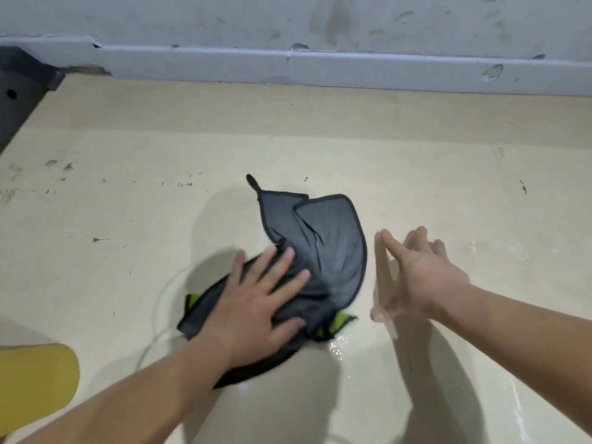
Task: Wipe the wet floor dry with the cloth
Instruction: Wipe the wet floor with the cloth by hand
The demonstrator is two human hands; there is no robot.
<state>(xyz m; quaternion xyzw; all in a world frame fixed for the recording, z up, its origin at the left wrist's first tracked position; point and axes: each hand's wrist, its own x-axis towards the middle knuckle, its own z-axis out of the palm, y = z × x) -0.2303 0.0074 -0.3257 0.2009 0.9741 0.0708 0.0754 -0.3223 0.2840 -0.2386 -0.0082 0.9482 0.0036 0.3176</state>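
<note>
A dark grey cloth [323, 245] with black trim and a yellow-green underside lies crumpled on the beige floor [160, 219]. My left hand [256, 302] presses flat on the cloth's near part, fingers spread. My right hand [416, 277] hovers just right of the cloth, fingers apart, holding nothing. Water glistens on the floor as a wet patch [341, 346] by the cloth's near right corner, and the shine runs on toward the right.
A grey wall with a pale skirting board [320, 67] runs across the back. A dark object [19, 91] stands at the far left. A yellow slipper [35, 373] lies at the near left. A thin white line [160, 302], like a cord, curves left of the cloth.
</note>
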